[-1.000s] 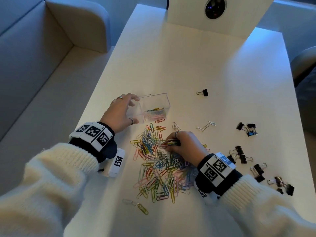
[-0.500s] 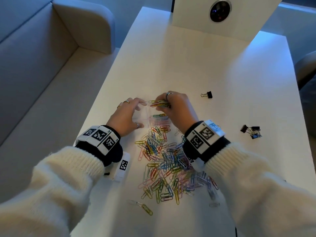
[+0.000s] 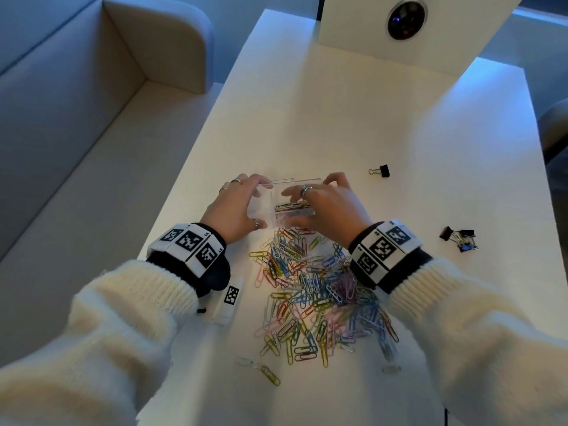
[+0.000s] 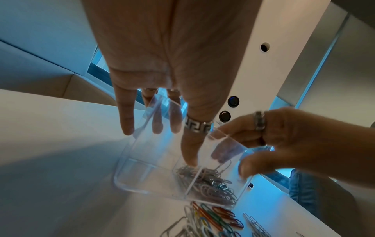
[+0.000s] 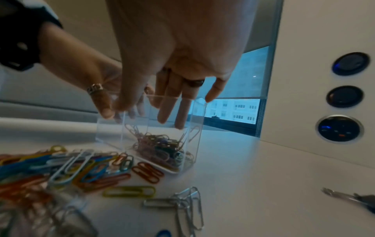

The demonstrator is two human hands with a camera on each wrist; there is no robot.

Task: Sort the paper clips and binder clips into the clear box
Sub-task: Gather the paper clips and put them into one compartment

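Dozens of coloured paper clips (image 3: pixel 319 290) lie heaped on the near part of the white table (image 3: pixel 353 118), between the two cream sleeves, with a few strays just off the heap. Beyond the heap stands the clear box (image 3: pixel 278 207), upright; a divider splits it, and its right compartment holds a small pile of paper clips. The left hand (image 3: pixel 236 207) grips the box's left end, thumb on the near wall and fingers over the far rim. The right hand (image 3: pixel 325 207) hangs over the right compartment, fingers straight, dipped inside and holding nothing. Farther right, well apart from the box, lie a cluster of binder clips (image 3: pixel 459 238) and a single black binder clip (image 3: pixel 381 171).
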